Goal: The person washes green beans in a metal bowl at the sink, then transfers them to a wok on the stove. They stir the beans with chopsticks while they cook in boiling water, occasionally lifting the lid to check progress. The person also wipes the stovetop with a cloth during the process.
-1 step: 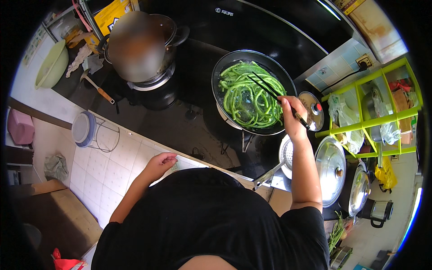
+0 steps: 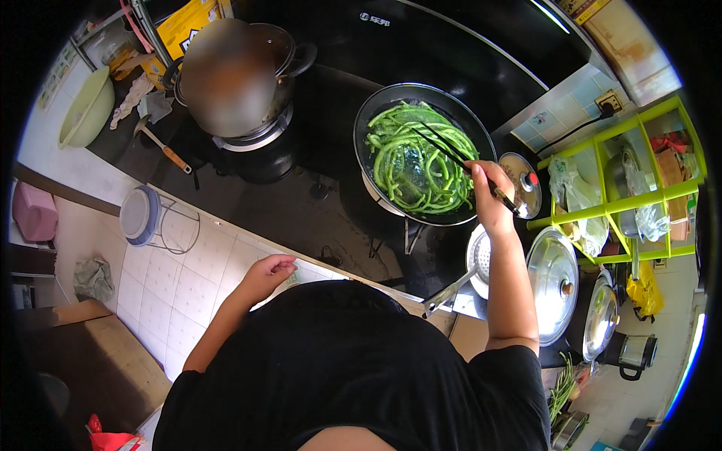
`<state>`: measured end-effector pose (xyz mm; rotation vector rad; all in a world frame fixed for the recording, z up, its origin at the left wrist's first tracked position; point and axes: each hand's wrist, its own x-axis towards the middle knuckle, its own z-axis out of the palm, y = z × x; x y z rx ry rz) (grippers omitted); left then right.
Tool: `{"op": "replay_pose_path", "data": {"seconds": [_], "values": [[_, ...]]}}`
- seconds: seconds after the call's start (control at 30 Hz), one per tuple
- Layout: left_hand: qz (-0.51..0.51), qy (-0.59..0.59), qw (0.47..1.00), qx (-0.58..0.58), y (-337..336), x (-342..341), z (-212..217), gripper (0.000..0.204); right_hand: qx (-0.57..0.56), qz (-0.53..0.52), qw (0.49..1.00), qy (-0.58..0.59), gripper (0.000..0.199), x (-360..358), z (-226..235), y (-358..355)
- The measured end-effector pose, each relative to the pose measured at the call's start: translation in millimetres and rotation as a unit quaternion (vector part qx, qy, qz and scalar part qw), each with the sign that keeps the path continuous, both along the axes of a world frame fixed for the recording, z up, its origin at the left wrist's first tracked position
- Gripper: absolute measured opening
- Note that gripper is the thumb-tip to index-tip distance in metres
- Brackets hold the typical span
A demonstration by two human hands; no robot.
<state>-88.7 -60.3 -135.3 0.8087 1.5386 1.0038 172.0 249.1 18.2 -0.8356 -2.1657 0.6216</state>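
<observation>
By the right hand (image 2: 490, 197), black chopsticks (image 2: 451, 152) are being grasped, and green long beans (image 2: 440, 177) in the frying pan (image 2: 363, 143) are apparently being stirred; further stirring would be calling for a light, level sweep within the pan. The right forearm (image 2: 509, 289) is being held outstretched; the left hand (image 2: 268, 276) is being held empty, loosely curled, before the tabletop (image 2: 256, 199).

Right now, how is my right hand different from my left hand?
The right hand grips black chopsticks; the left hand shows no object in it. The right hand is at the right side of the pan, with the chopstick tips over the green beans; the left hand is away from the pan, near the front edge of the counter. Both hands are bare.
</observation>
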Motion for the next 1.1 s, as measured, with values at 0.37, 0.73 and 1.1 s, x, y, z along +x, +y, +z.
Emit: {"op": "replay_pose_path", "data": {"seconds": [0.37, 0.73, 1.1], "values": [[-0.001, -0.015, 0.998, 0.053, 21.9, -3.2, 21.5, 0.028, -0.126, -0.075, 0.959, 0.241, 0.034, -6.0, -38.3, 16.9], [-0.006, 0.294, 0.895, 0.334, 136.2, 15.2, 140.0, 0.012, -0.166, -0.058, 0.936, 0.304, 0.041, 23.3, -22.2, -64.0], [-0.012, 0.543, 0.756, 0.365, 178.6, 51.7, 129.0, 0.023, 0.001, 0.061, 0.959, 0.278, 0.029, 31.6, -27.0, -88.2]]}}
